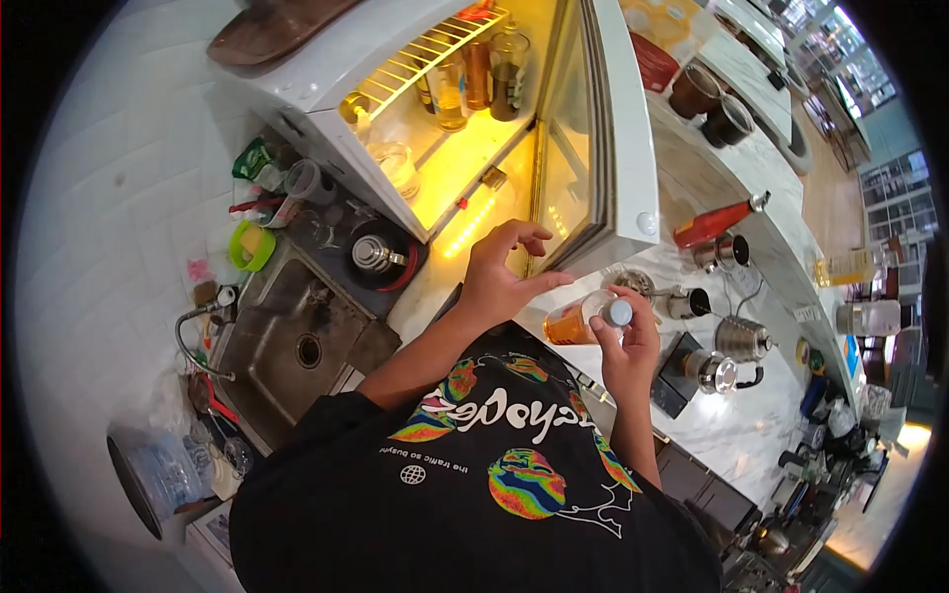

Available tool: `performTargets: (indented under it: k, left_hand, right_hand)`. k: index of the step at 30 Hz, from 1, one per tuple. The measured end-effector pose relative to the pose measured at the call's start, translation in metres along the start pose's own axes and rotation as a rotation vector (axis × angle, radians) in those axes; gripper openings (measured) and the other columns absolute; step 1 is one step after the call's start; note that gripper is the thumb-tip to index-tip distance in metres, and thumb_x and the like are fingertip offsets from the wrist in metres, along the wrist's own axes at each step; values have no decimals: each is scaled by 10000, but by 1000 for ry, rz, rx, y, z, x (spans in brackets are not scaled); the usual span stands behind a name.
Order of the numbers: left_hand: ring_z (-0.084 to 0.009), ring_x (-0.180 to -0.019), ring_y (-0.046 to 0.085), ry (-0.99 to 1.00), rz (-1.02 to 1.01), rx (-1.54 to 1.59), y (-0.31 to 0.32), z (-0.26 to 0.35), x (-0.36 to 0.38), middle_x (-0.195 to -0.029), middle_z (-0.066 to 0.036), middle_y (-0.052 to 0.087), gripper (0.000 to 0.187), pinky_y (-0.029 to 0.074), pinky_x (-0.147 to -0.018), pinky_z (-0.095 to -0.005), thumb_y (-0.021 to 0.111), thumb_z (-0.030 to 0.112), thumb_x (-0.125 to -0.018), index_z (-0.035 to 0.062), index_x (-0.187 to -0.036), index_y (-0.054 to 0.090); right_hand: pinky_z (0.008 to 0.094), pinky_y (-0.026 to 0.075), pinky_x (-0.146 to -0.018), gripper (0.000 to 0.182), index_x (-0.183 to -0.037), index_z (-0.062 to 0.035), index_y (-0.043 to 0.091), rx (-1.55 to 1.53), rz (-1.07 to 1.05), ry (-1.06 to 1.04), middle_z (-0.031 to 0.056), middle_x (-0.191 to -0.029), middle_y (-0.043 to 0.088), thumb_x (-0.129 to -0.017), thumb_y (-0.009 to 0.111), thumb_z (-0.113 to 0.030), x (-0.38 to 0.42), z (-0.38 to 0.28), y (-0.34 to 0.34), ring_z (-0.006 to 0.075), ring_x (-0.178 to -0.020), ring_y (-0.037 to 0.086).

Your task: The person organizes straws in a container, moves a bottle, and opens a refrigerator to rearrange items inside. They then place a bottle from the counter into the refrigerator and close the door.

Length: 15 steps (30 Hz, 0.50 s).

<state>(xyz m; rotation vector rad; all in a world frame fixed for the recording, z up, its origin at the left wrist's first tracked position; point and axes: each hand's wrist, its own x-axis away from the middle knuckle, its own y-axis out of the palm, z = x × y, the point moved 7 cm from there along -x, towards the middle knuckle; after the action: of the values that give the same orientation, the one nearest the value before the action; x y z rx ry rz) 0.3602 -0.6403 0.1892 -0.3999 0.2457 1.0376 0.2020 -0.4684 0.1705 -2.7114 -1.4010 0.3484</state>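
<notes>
My right hand (630,346) is wrapped round a small clear bottle (565,326) with orange liquid inside and a pale grey cap. The bottle lies tilted, its cap toward me, in front of the marble counter. My left hand (504,272) holds nothing; its thumb and fingers are curved and apart, close to the lower edge of the fridge door (625,128). That door stands swung out from a small white fridge (326,148) lit yellow inside. Within it are a wire shelf (425,64), a dark bottle (507,84), a bottle of amber liquid (450,99) and a clear tub (395,168).
Left of me is a steel sink (282,346) with a curved tap (188,336). A metal flask (376,255) stands beside the fridge. Along the right counter are a red bottle (714,219), a gooseneck kettle (741,338), a metal pot (712,373) and two dark-filled cups (727,121).
</notes>
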Motion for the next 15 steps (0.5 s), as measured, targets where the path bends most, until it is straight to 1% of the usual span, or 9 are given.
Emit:
performTargets:
  k: [1, 2, 4, 5, 8, 9, 12, 13, 15]
  left_hand:
    - [-143, -880, 639, 10, -36, 34, 3, 2, -2, -920, -30, 679, 490, 487, -840, -306, 935, 170, -739, 46, -1127, 662]
    - [-142, -883, 639, 8, -39, 50, 2, -3, -4, -926, -30, 677, 450, 489, -843, -306, 908, 150, -770, 41, -1129, 660]
    - [-140, -889, 638, 0, -36, 74, -2, -14, -6, -938, -30, 674, 369, 493, -850, -306, 854, 110, -833, 32, -1133, 654]
    - [-127, -905, 630, -25, -12, 112, -6, -20, -4, -965, -31, 666, 258, 492, -861, -304, 756, 62, -918, 16, -1145, 641]
    - [-110, -875, 638, -96, 131, 188, -33, -39, 4, -910, -19, 678, 270, 479, -832, -290, 785, 123, -890, 35, -1116, 667]
    - [-108, -886, 628, -74, 143, 178, -45, -38, 7, -920, -25, 670, 225, 476, -842, -283, 755, 102, -920, 21, -1106, 657]
    - [-102, -900, 608, -119, 212, 205, -80, -48, 24, -934, -30, 653, 187, 474, -842, -273, 715, 71, -950, 6, -1109, 641]
    - [-92, -905, 587, -96, 215, 187, -91, -45, 30, -958, -23, 631, 155, 469, -839, -254, 680, 60, -983, 3, -1118, 631]
    - [-86, -912, 579, -156, 263, 267, -111, -49, 44, -977, -16, 622, 154, 465, -840, -244, 677, 68, -993, 9, -1127, 629]
  right_hand:
    - [387, 463, -1061, 373, -1188, 6, 628, 0, 24, 1, 151, -1320, 610, -860, 799, -46, 4, 1, -2, 249, -1225, 594]
    - [389, 468, -1053, 376, -1181, 7, 630, 0, 44, 2, 154, -1313, 617, -851, 803, -46, 7, 2, -3, 256, -1216, 602]
    - [391, 472, -1041, 380, -1170, 6, 633, 97, 33, -46, 164, -1291, 631, -833, 804, -40, 12, -6, -1, 272, -1195, 616]
    - [391, 475, -1035, 382, -1164, 5, 634, 144, 23, -71, 169, -1279, 638, -824, 804, -37, 14, -10, 1, 280, -1184, 623]
    - [386, 479, -1020, 382, -1155, 6, 632, 151, 35, -126, 178, -1259, 649, -814, 798, -40, 16, -18, 17, 298, -1158, 637]
    - [391, 481, -1015, 365, -1154, 10, 628, 142, 31, -129, 186, -1256, 648, -829, 786, -46, 15, -18, 24, 306, -1158, 637]
    - [400, 484, -1006, 341, -1134, 14, 621, 112, 17, -140, 189, -1243, 652, -839, 778, -55, 1, -18, 49, 317, -1149, 639]
    - [399, 485, -998, 320, -1116, 17, 613, 93, -9, -120, 185, -1234, 656, -853, 773, -69, -6, -19, 59, 317, -1145, 640]
    - [389, 486, -993, 317, -1109, 16, 609, 74, -37, -160, 180, -1226, 658, -855, 775, -76, -23, -22, 78, 309, -1138, 643]
